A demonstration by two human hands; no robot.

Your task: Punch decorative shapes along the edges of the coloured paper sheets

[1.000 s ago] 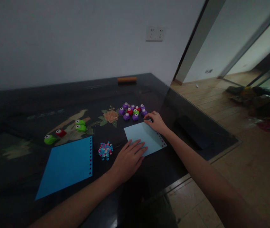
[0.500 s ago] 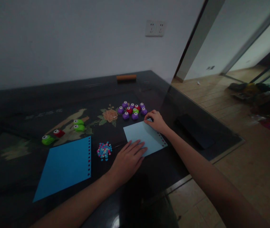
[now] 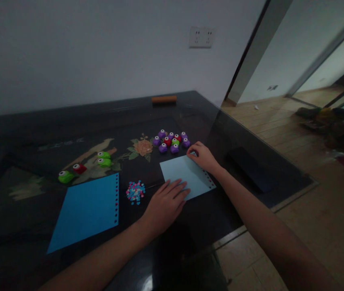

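A pale blue sheet of paper [image 3: 179, 167] with a row of holes down its right edge lies on the dark table. My left hand [image 3: 167, 202] rests flat on its lower left part, fingers stretched out. At the sheet's far right corner is my right hand [image 3: 202, 155], thumb and forefinger pinched together; what is between them, if anything, is too small to make out. Just beyond it sits a cluster of purple, red and green one-eyed toy figures [image 3: 174, 148]. Left of my left hand lies a small heap of pink, blue and white confetti pieces [image 3: 135, 192].
A brighter blue punched sheet [image 3: 89, 210] lies on the left. Several green and red one-eyed figures [image 3: 79, 168] stand behind it. An orange-brown bar [image 3: 164, 99] lies at the table's back edge, and a dark flat object [image 3: 247, 167] is right of my right forearm.
The whole view has shifted slightly, so everything appears a little further right. Both hands keep nearly the same places on the pale sheet.
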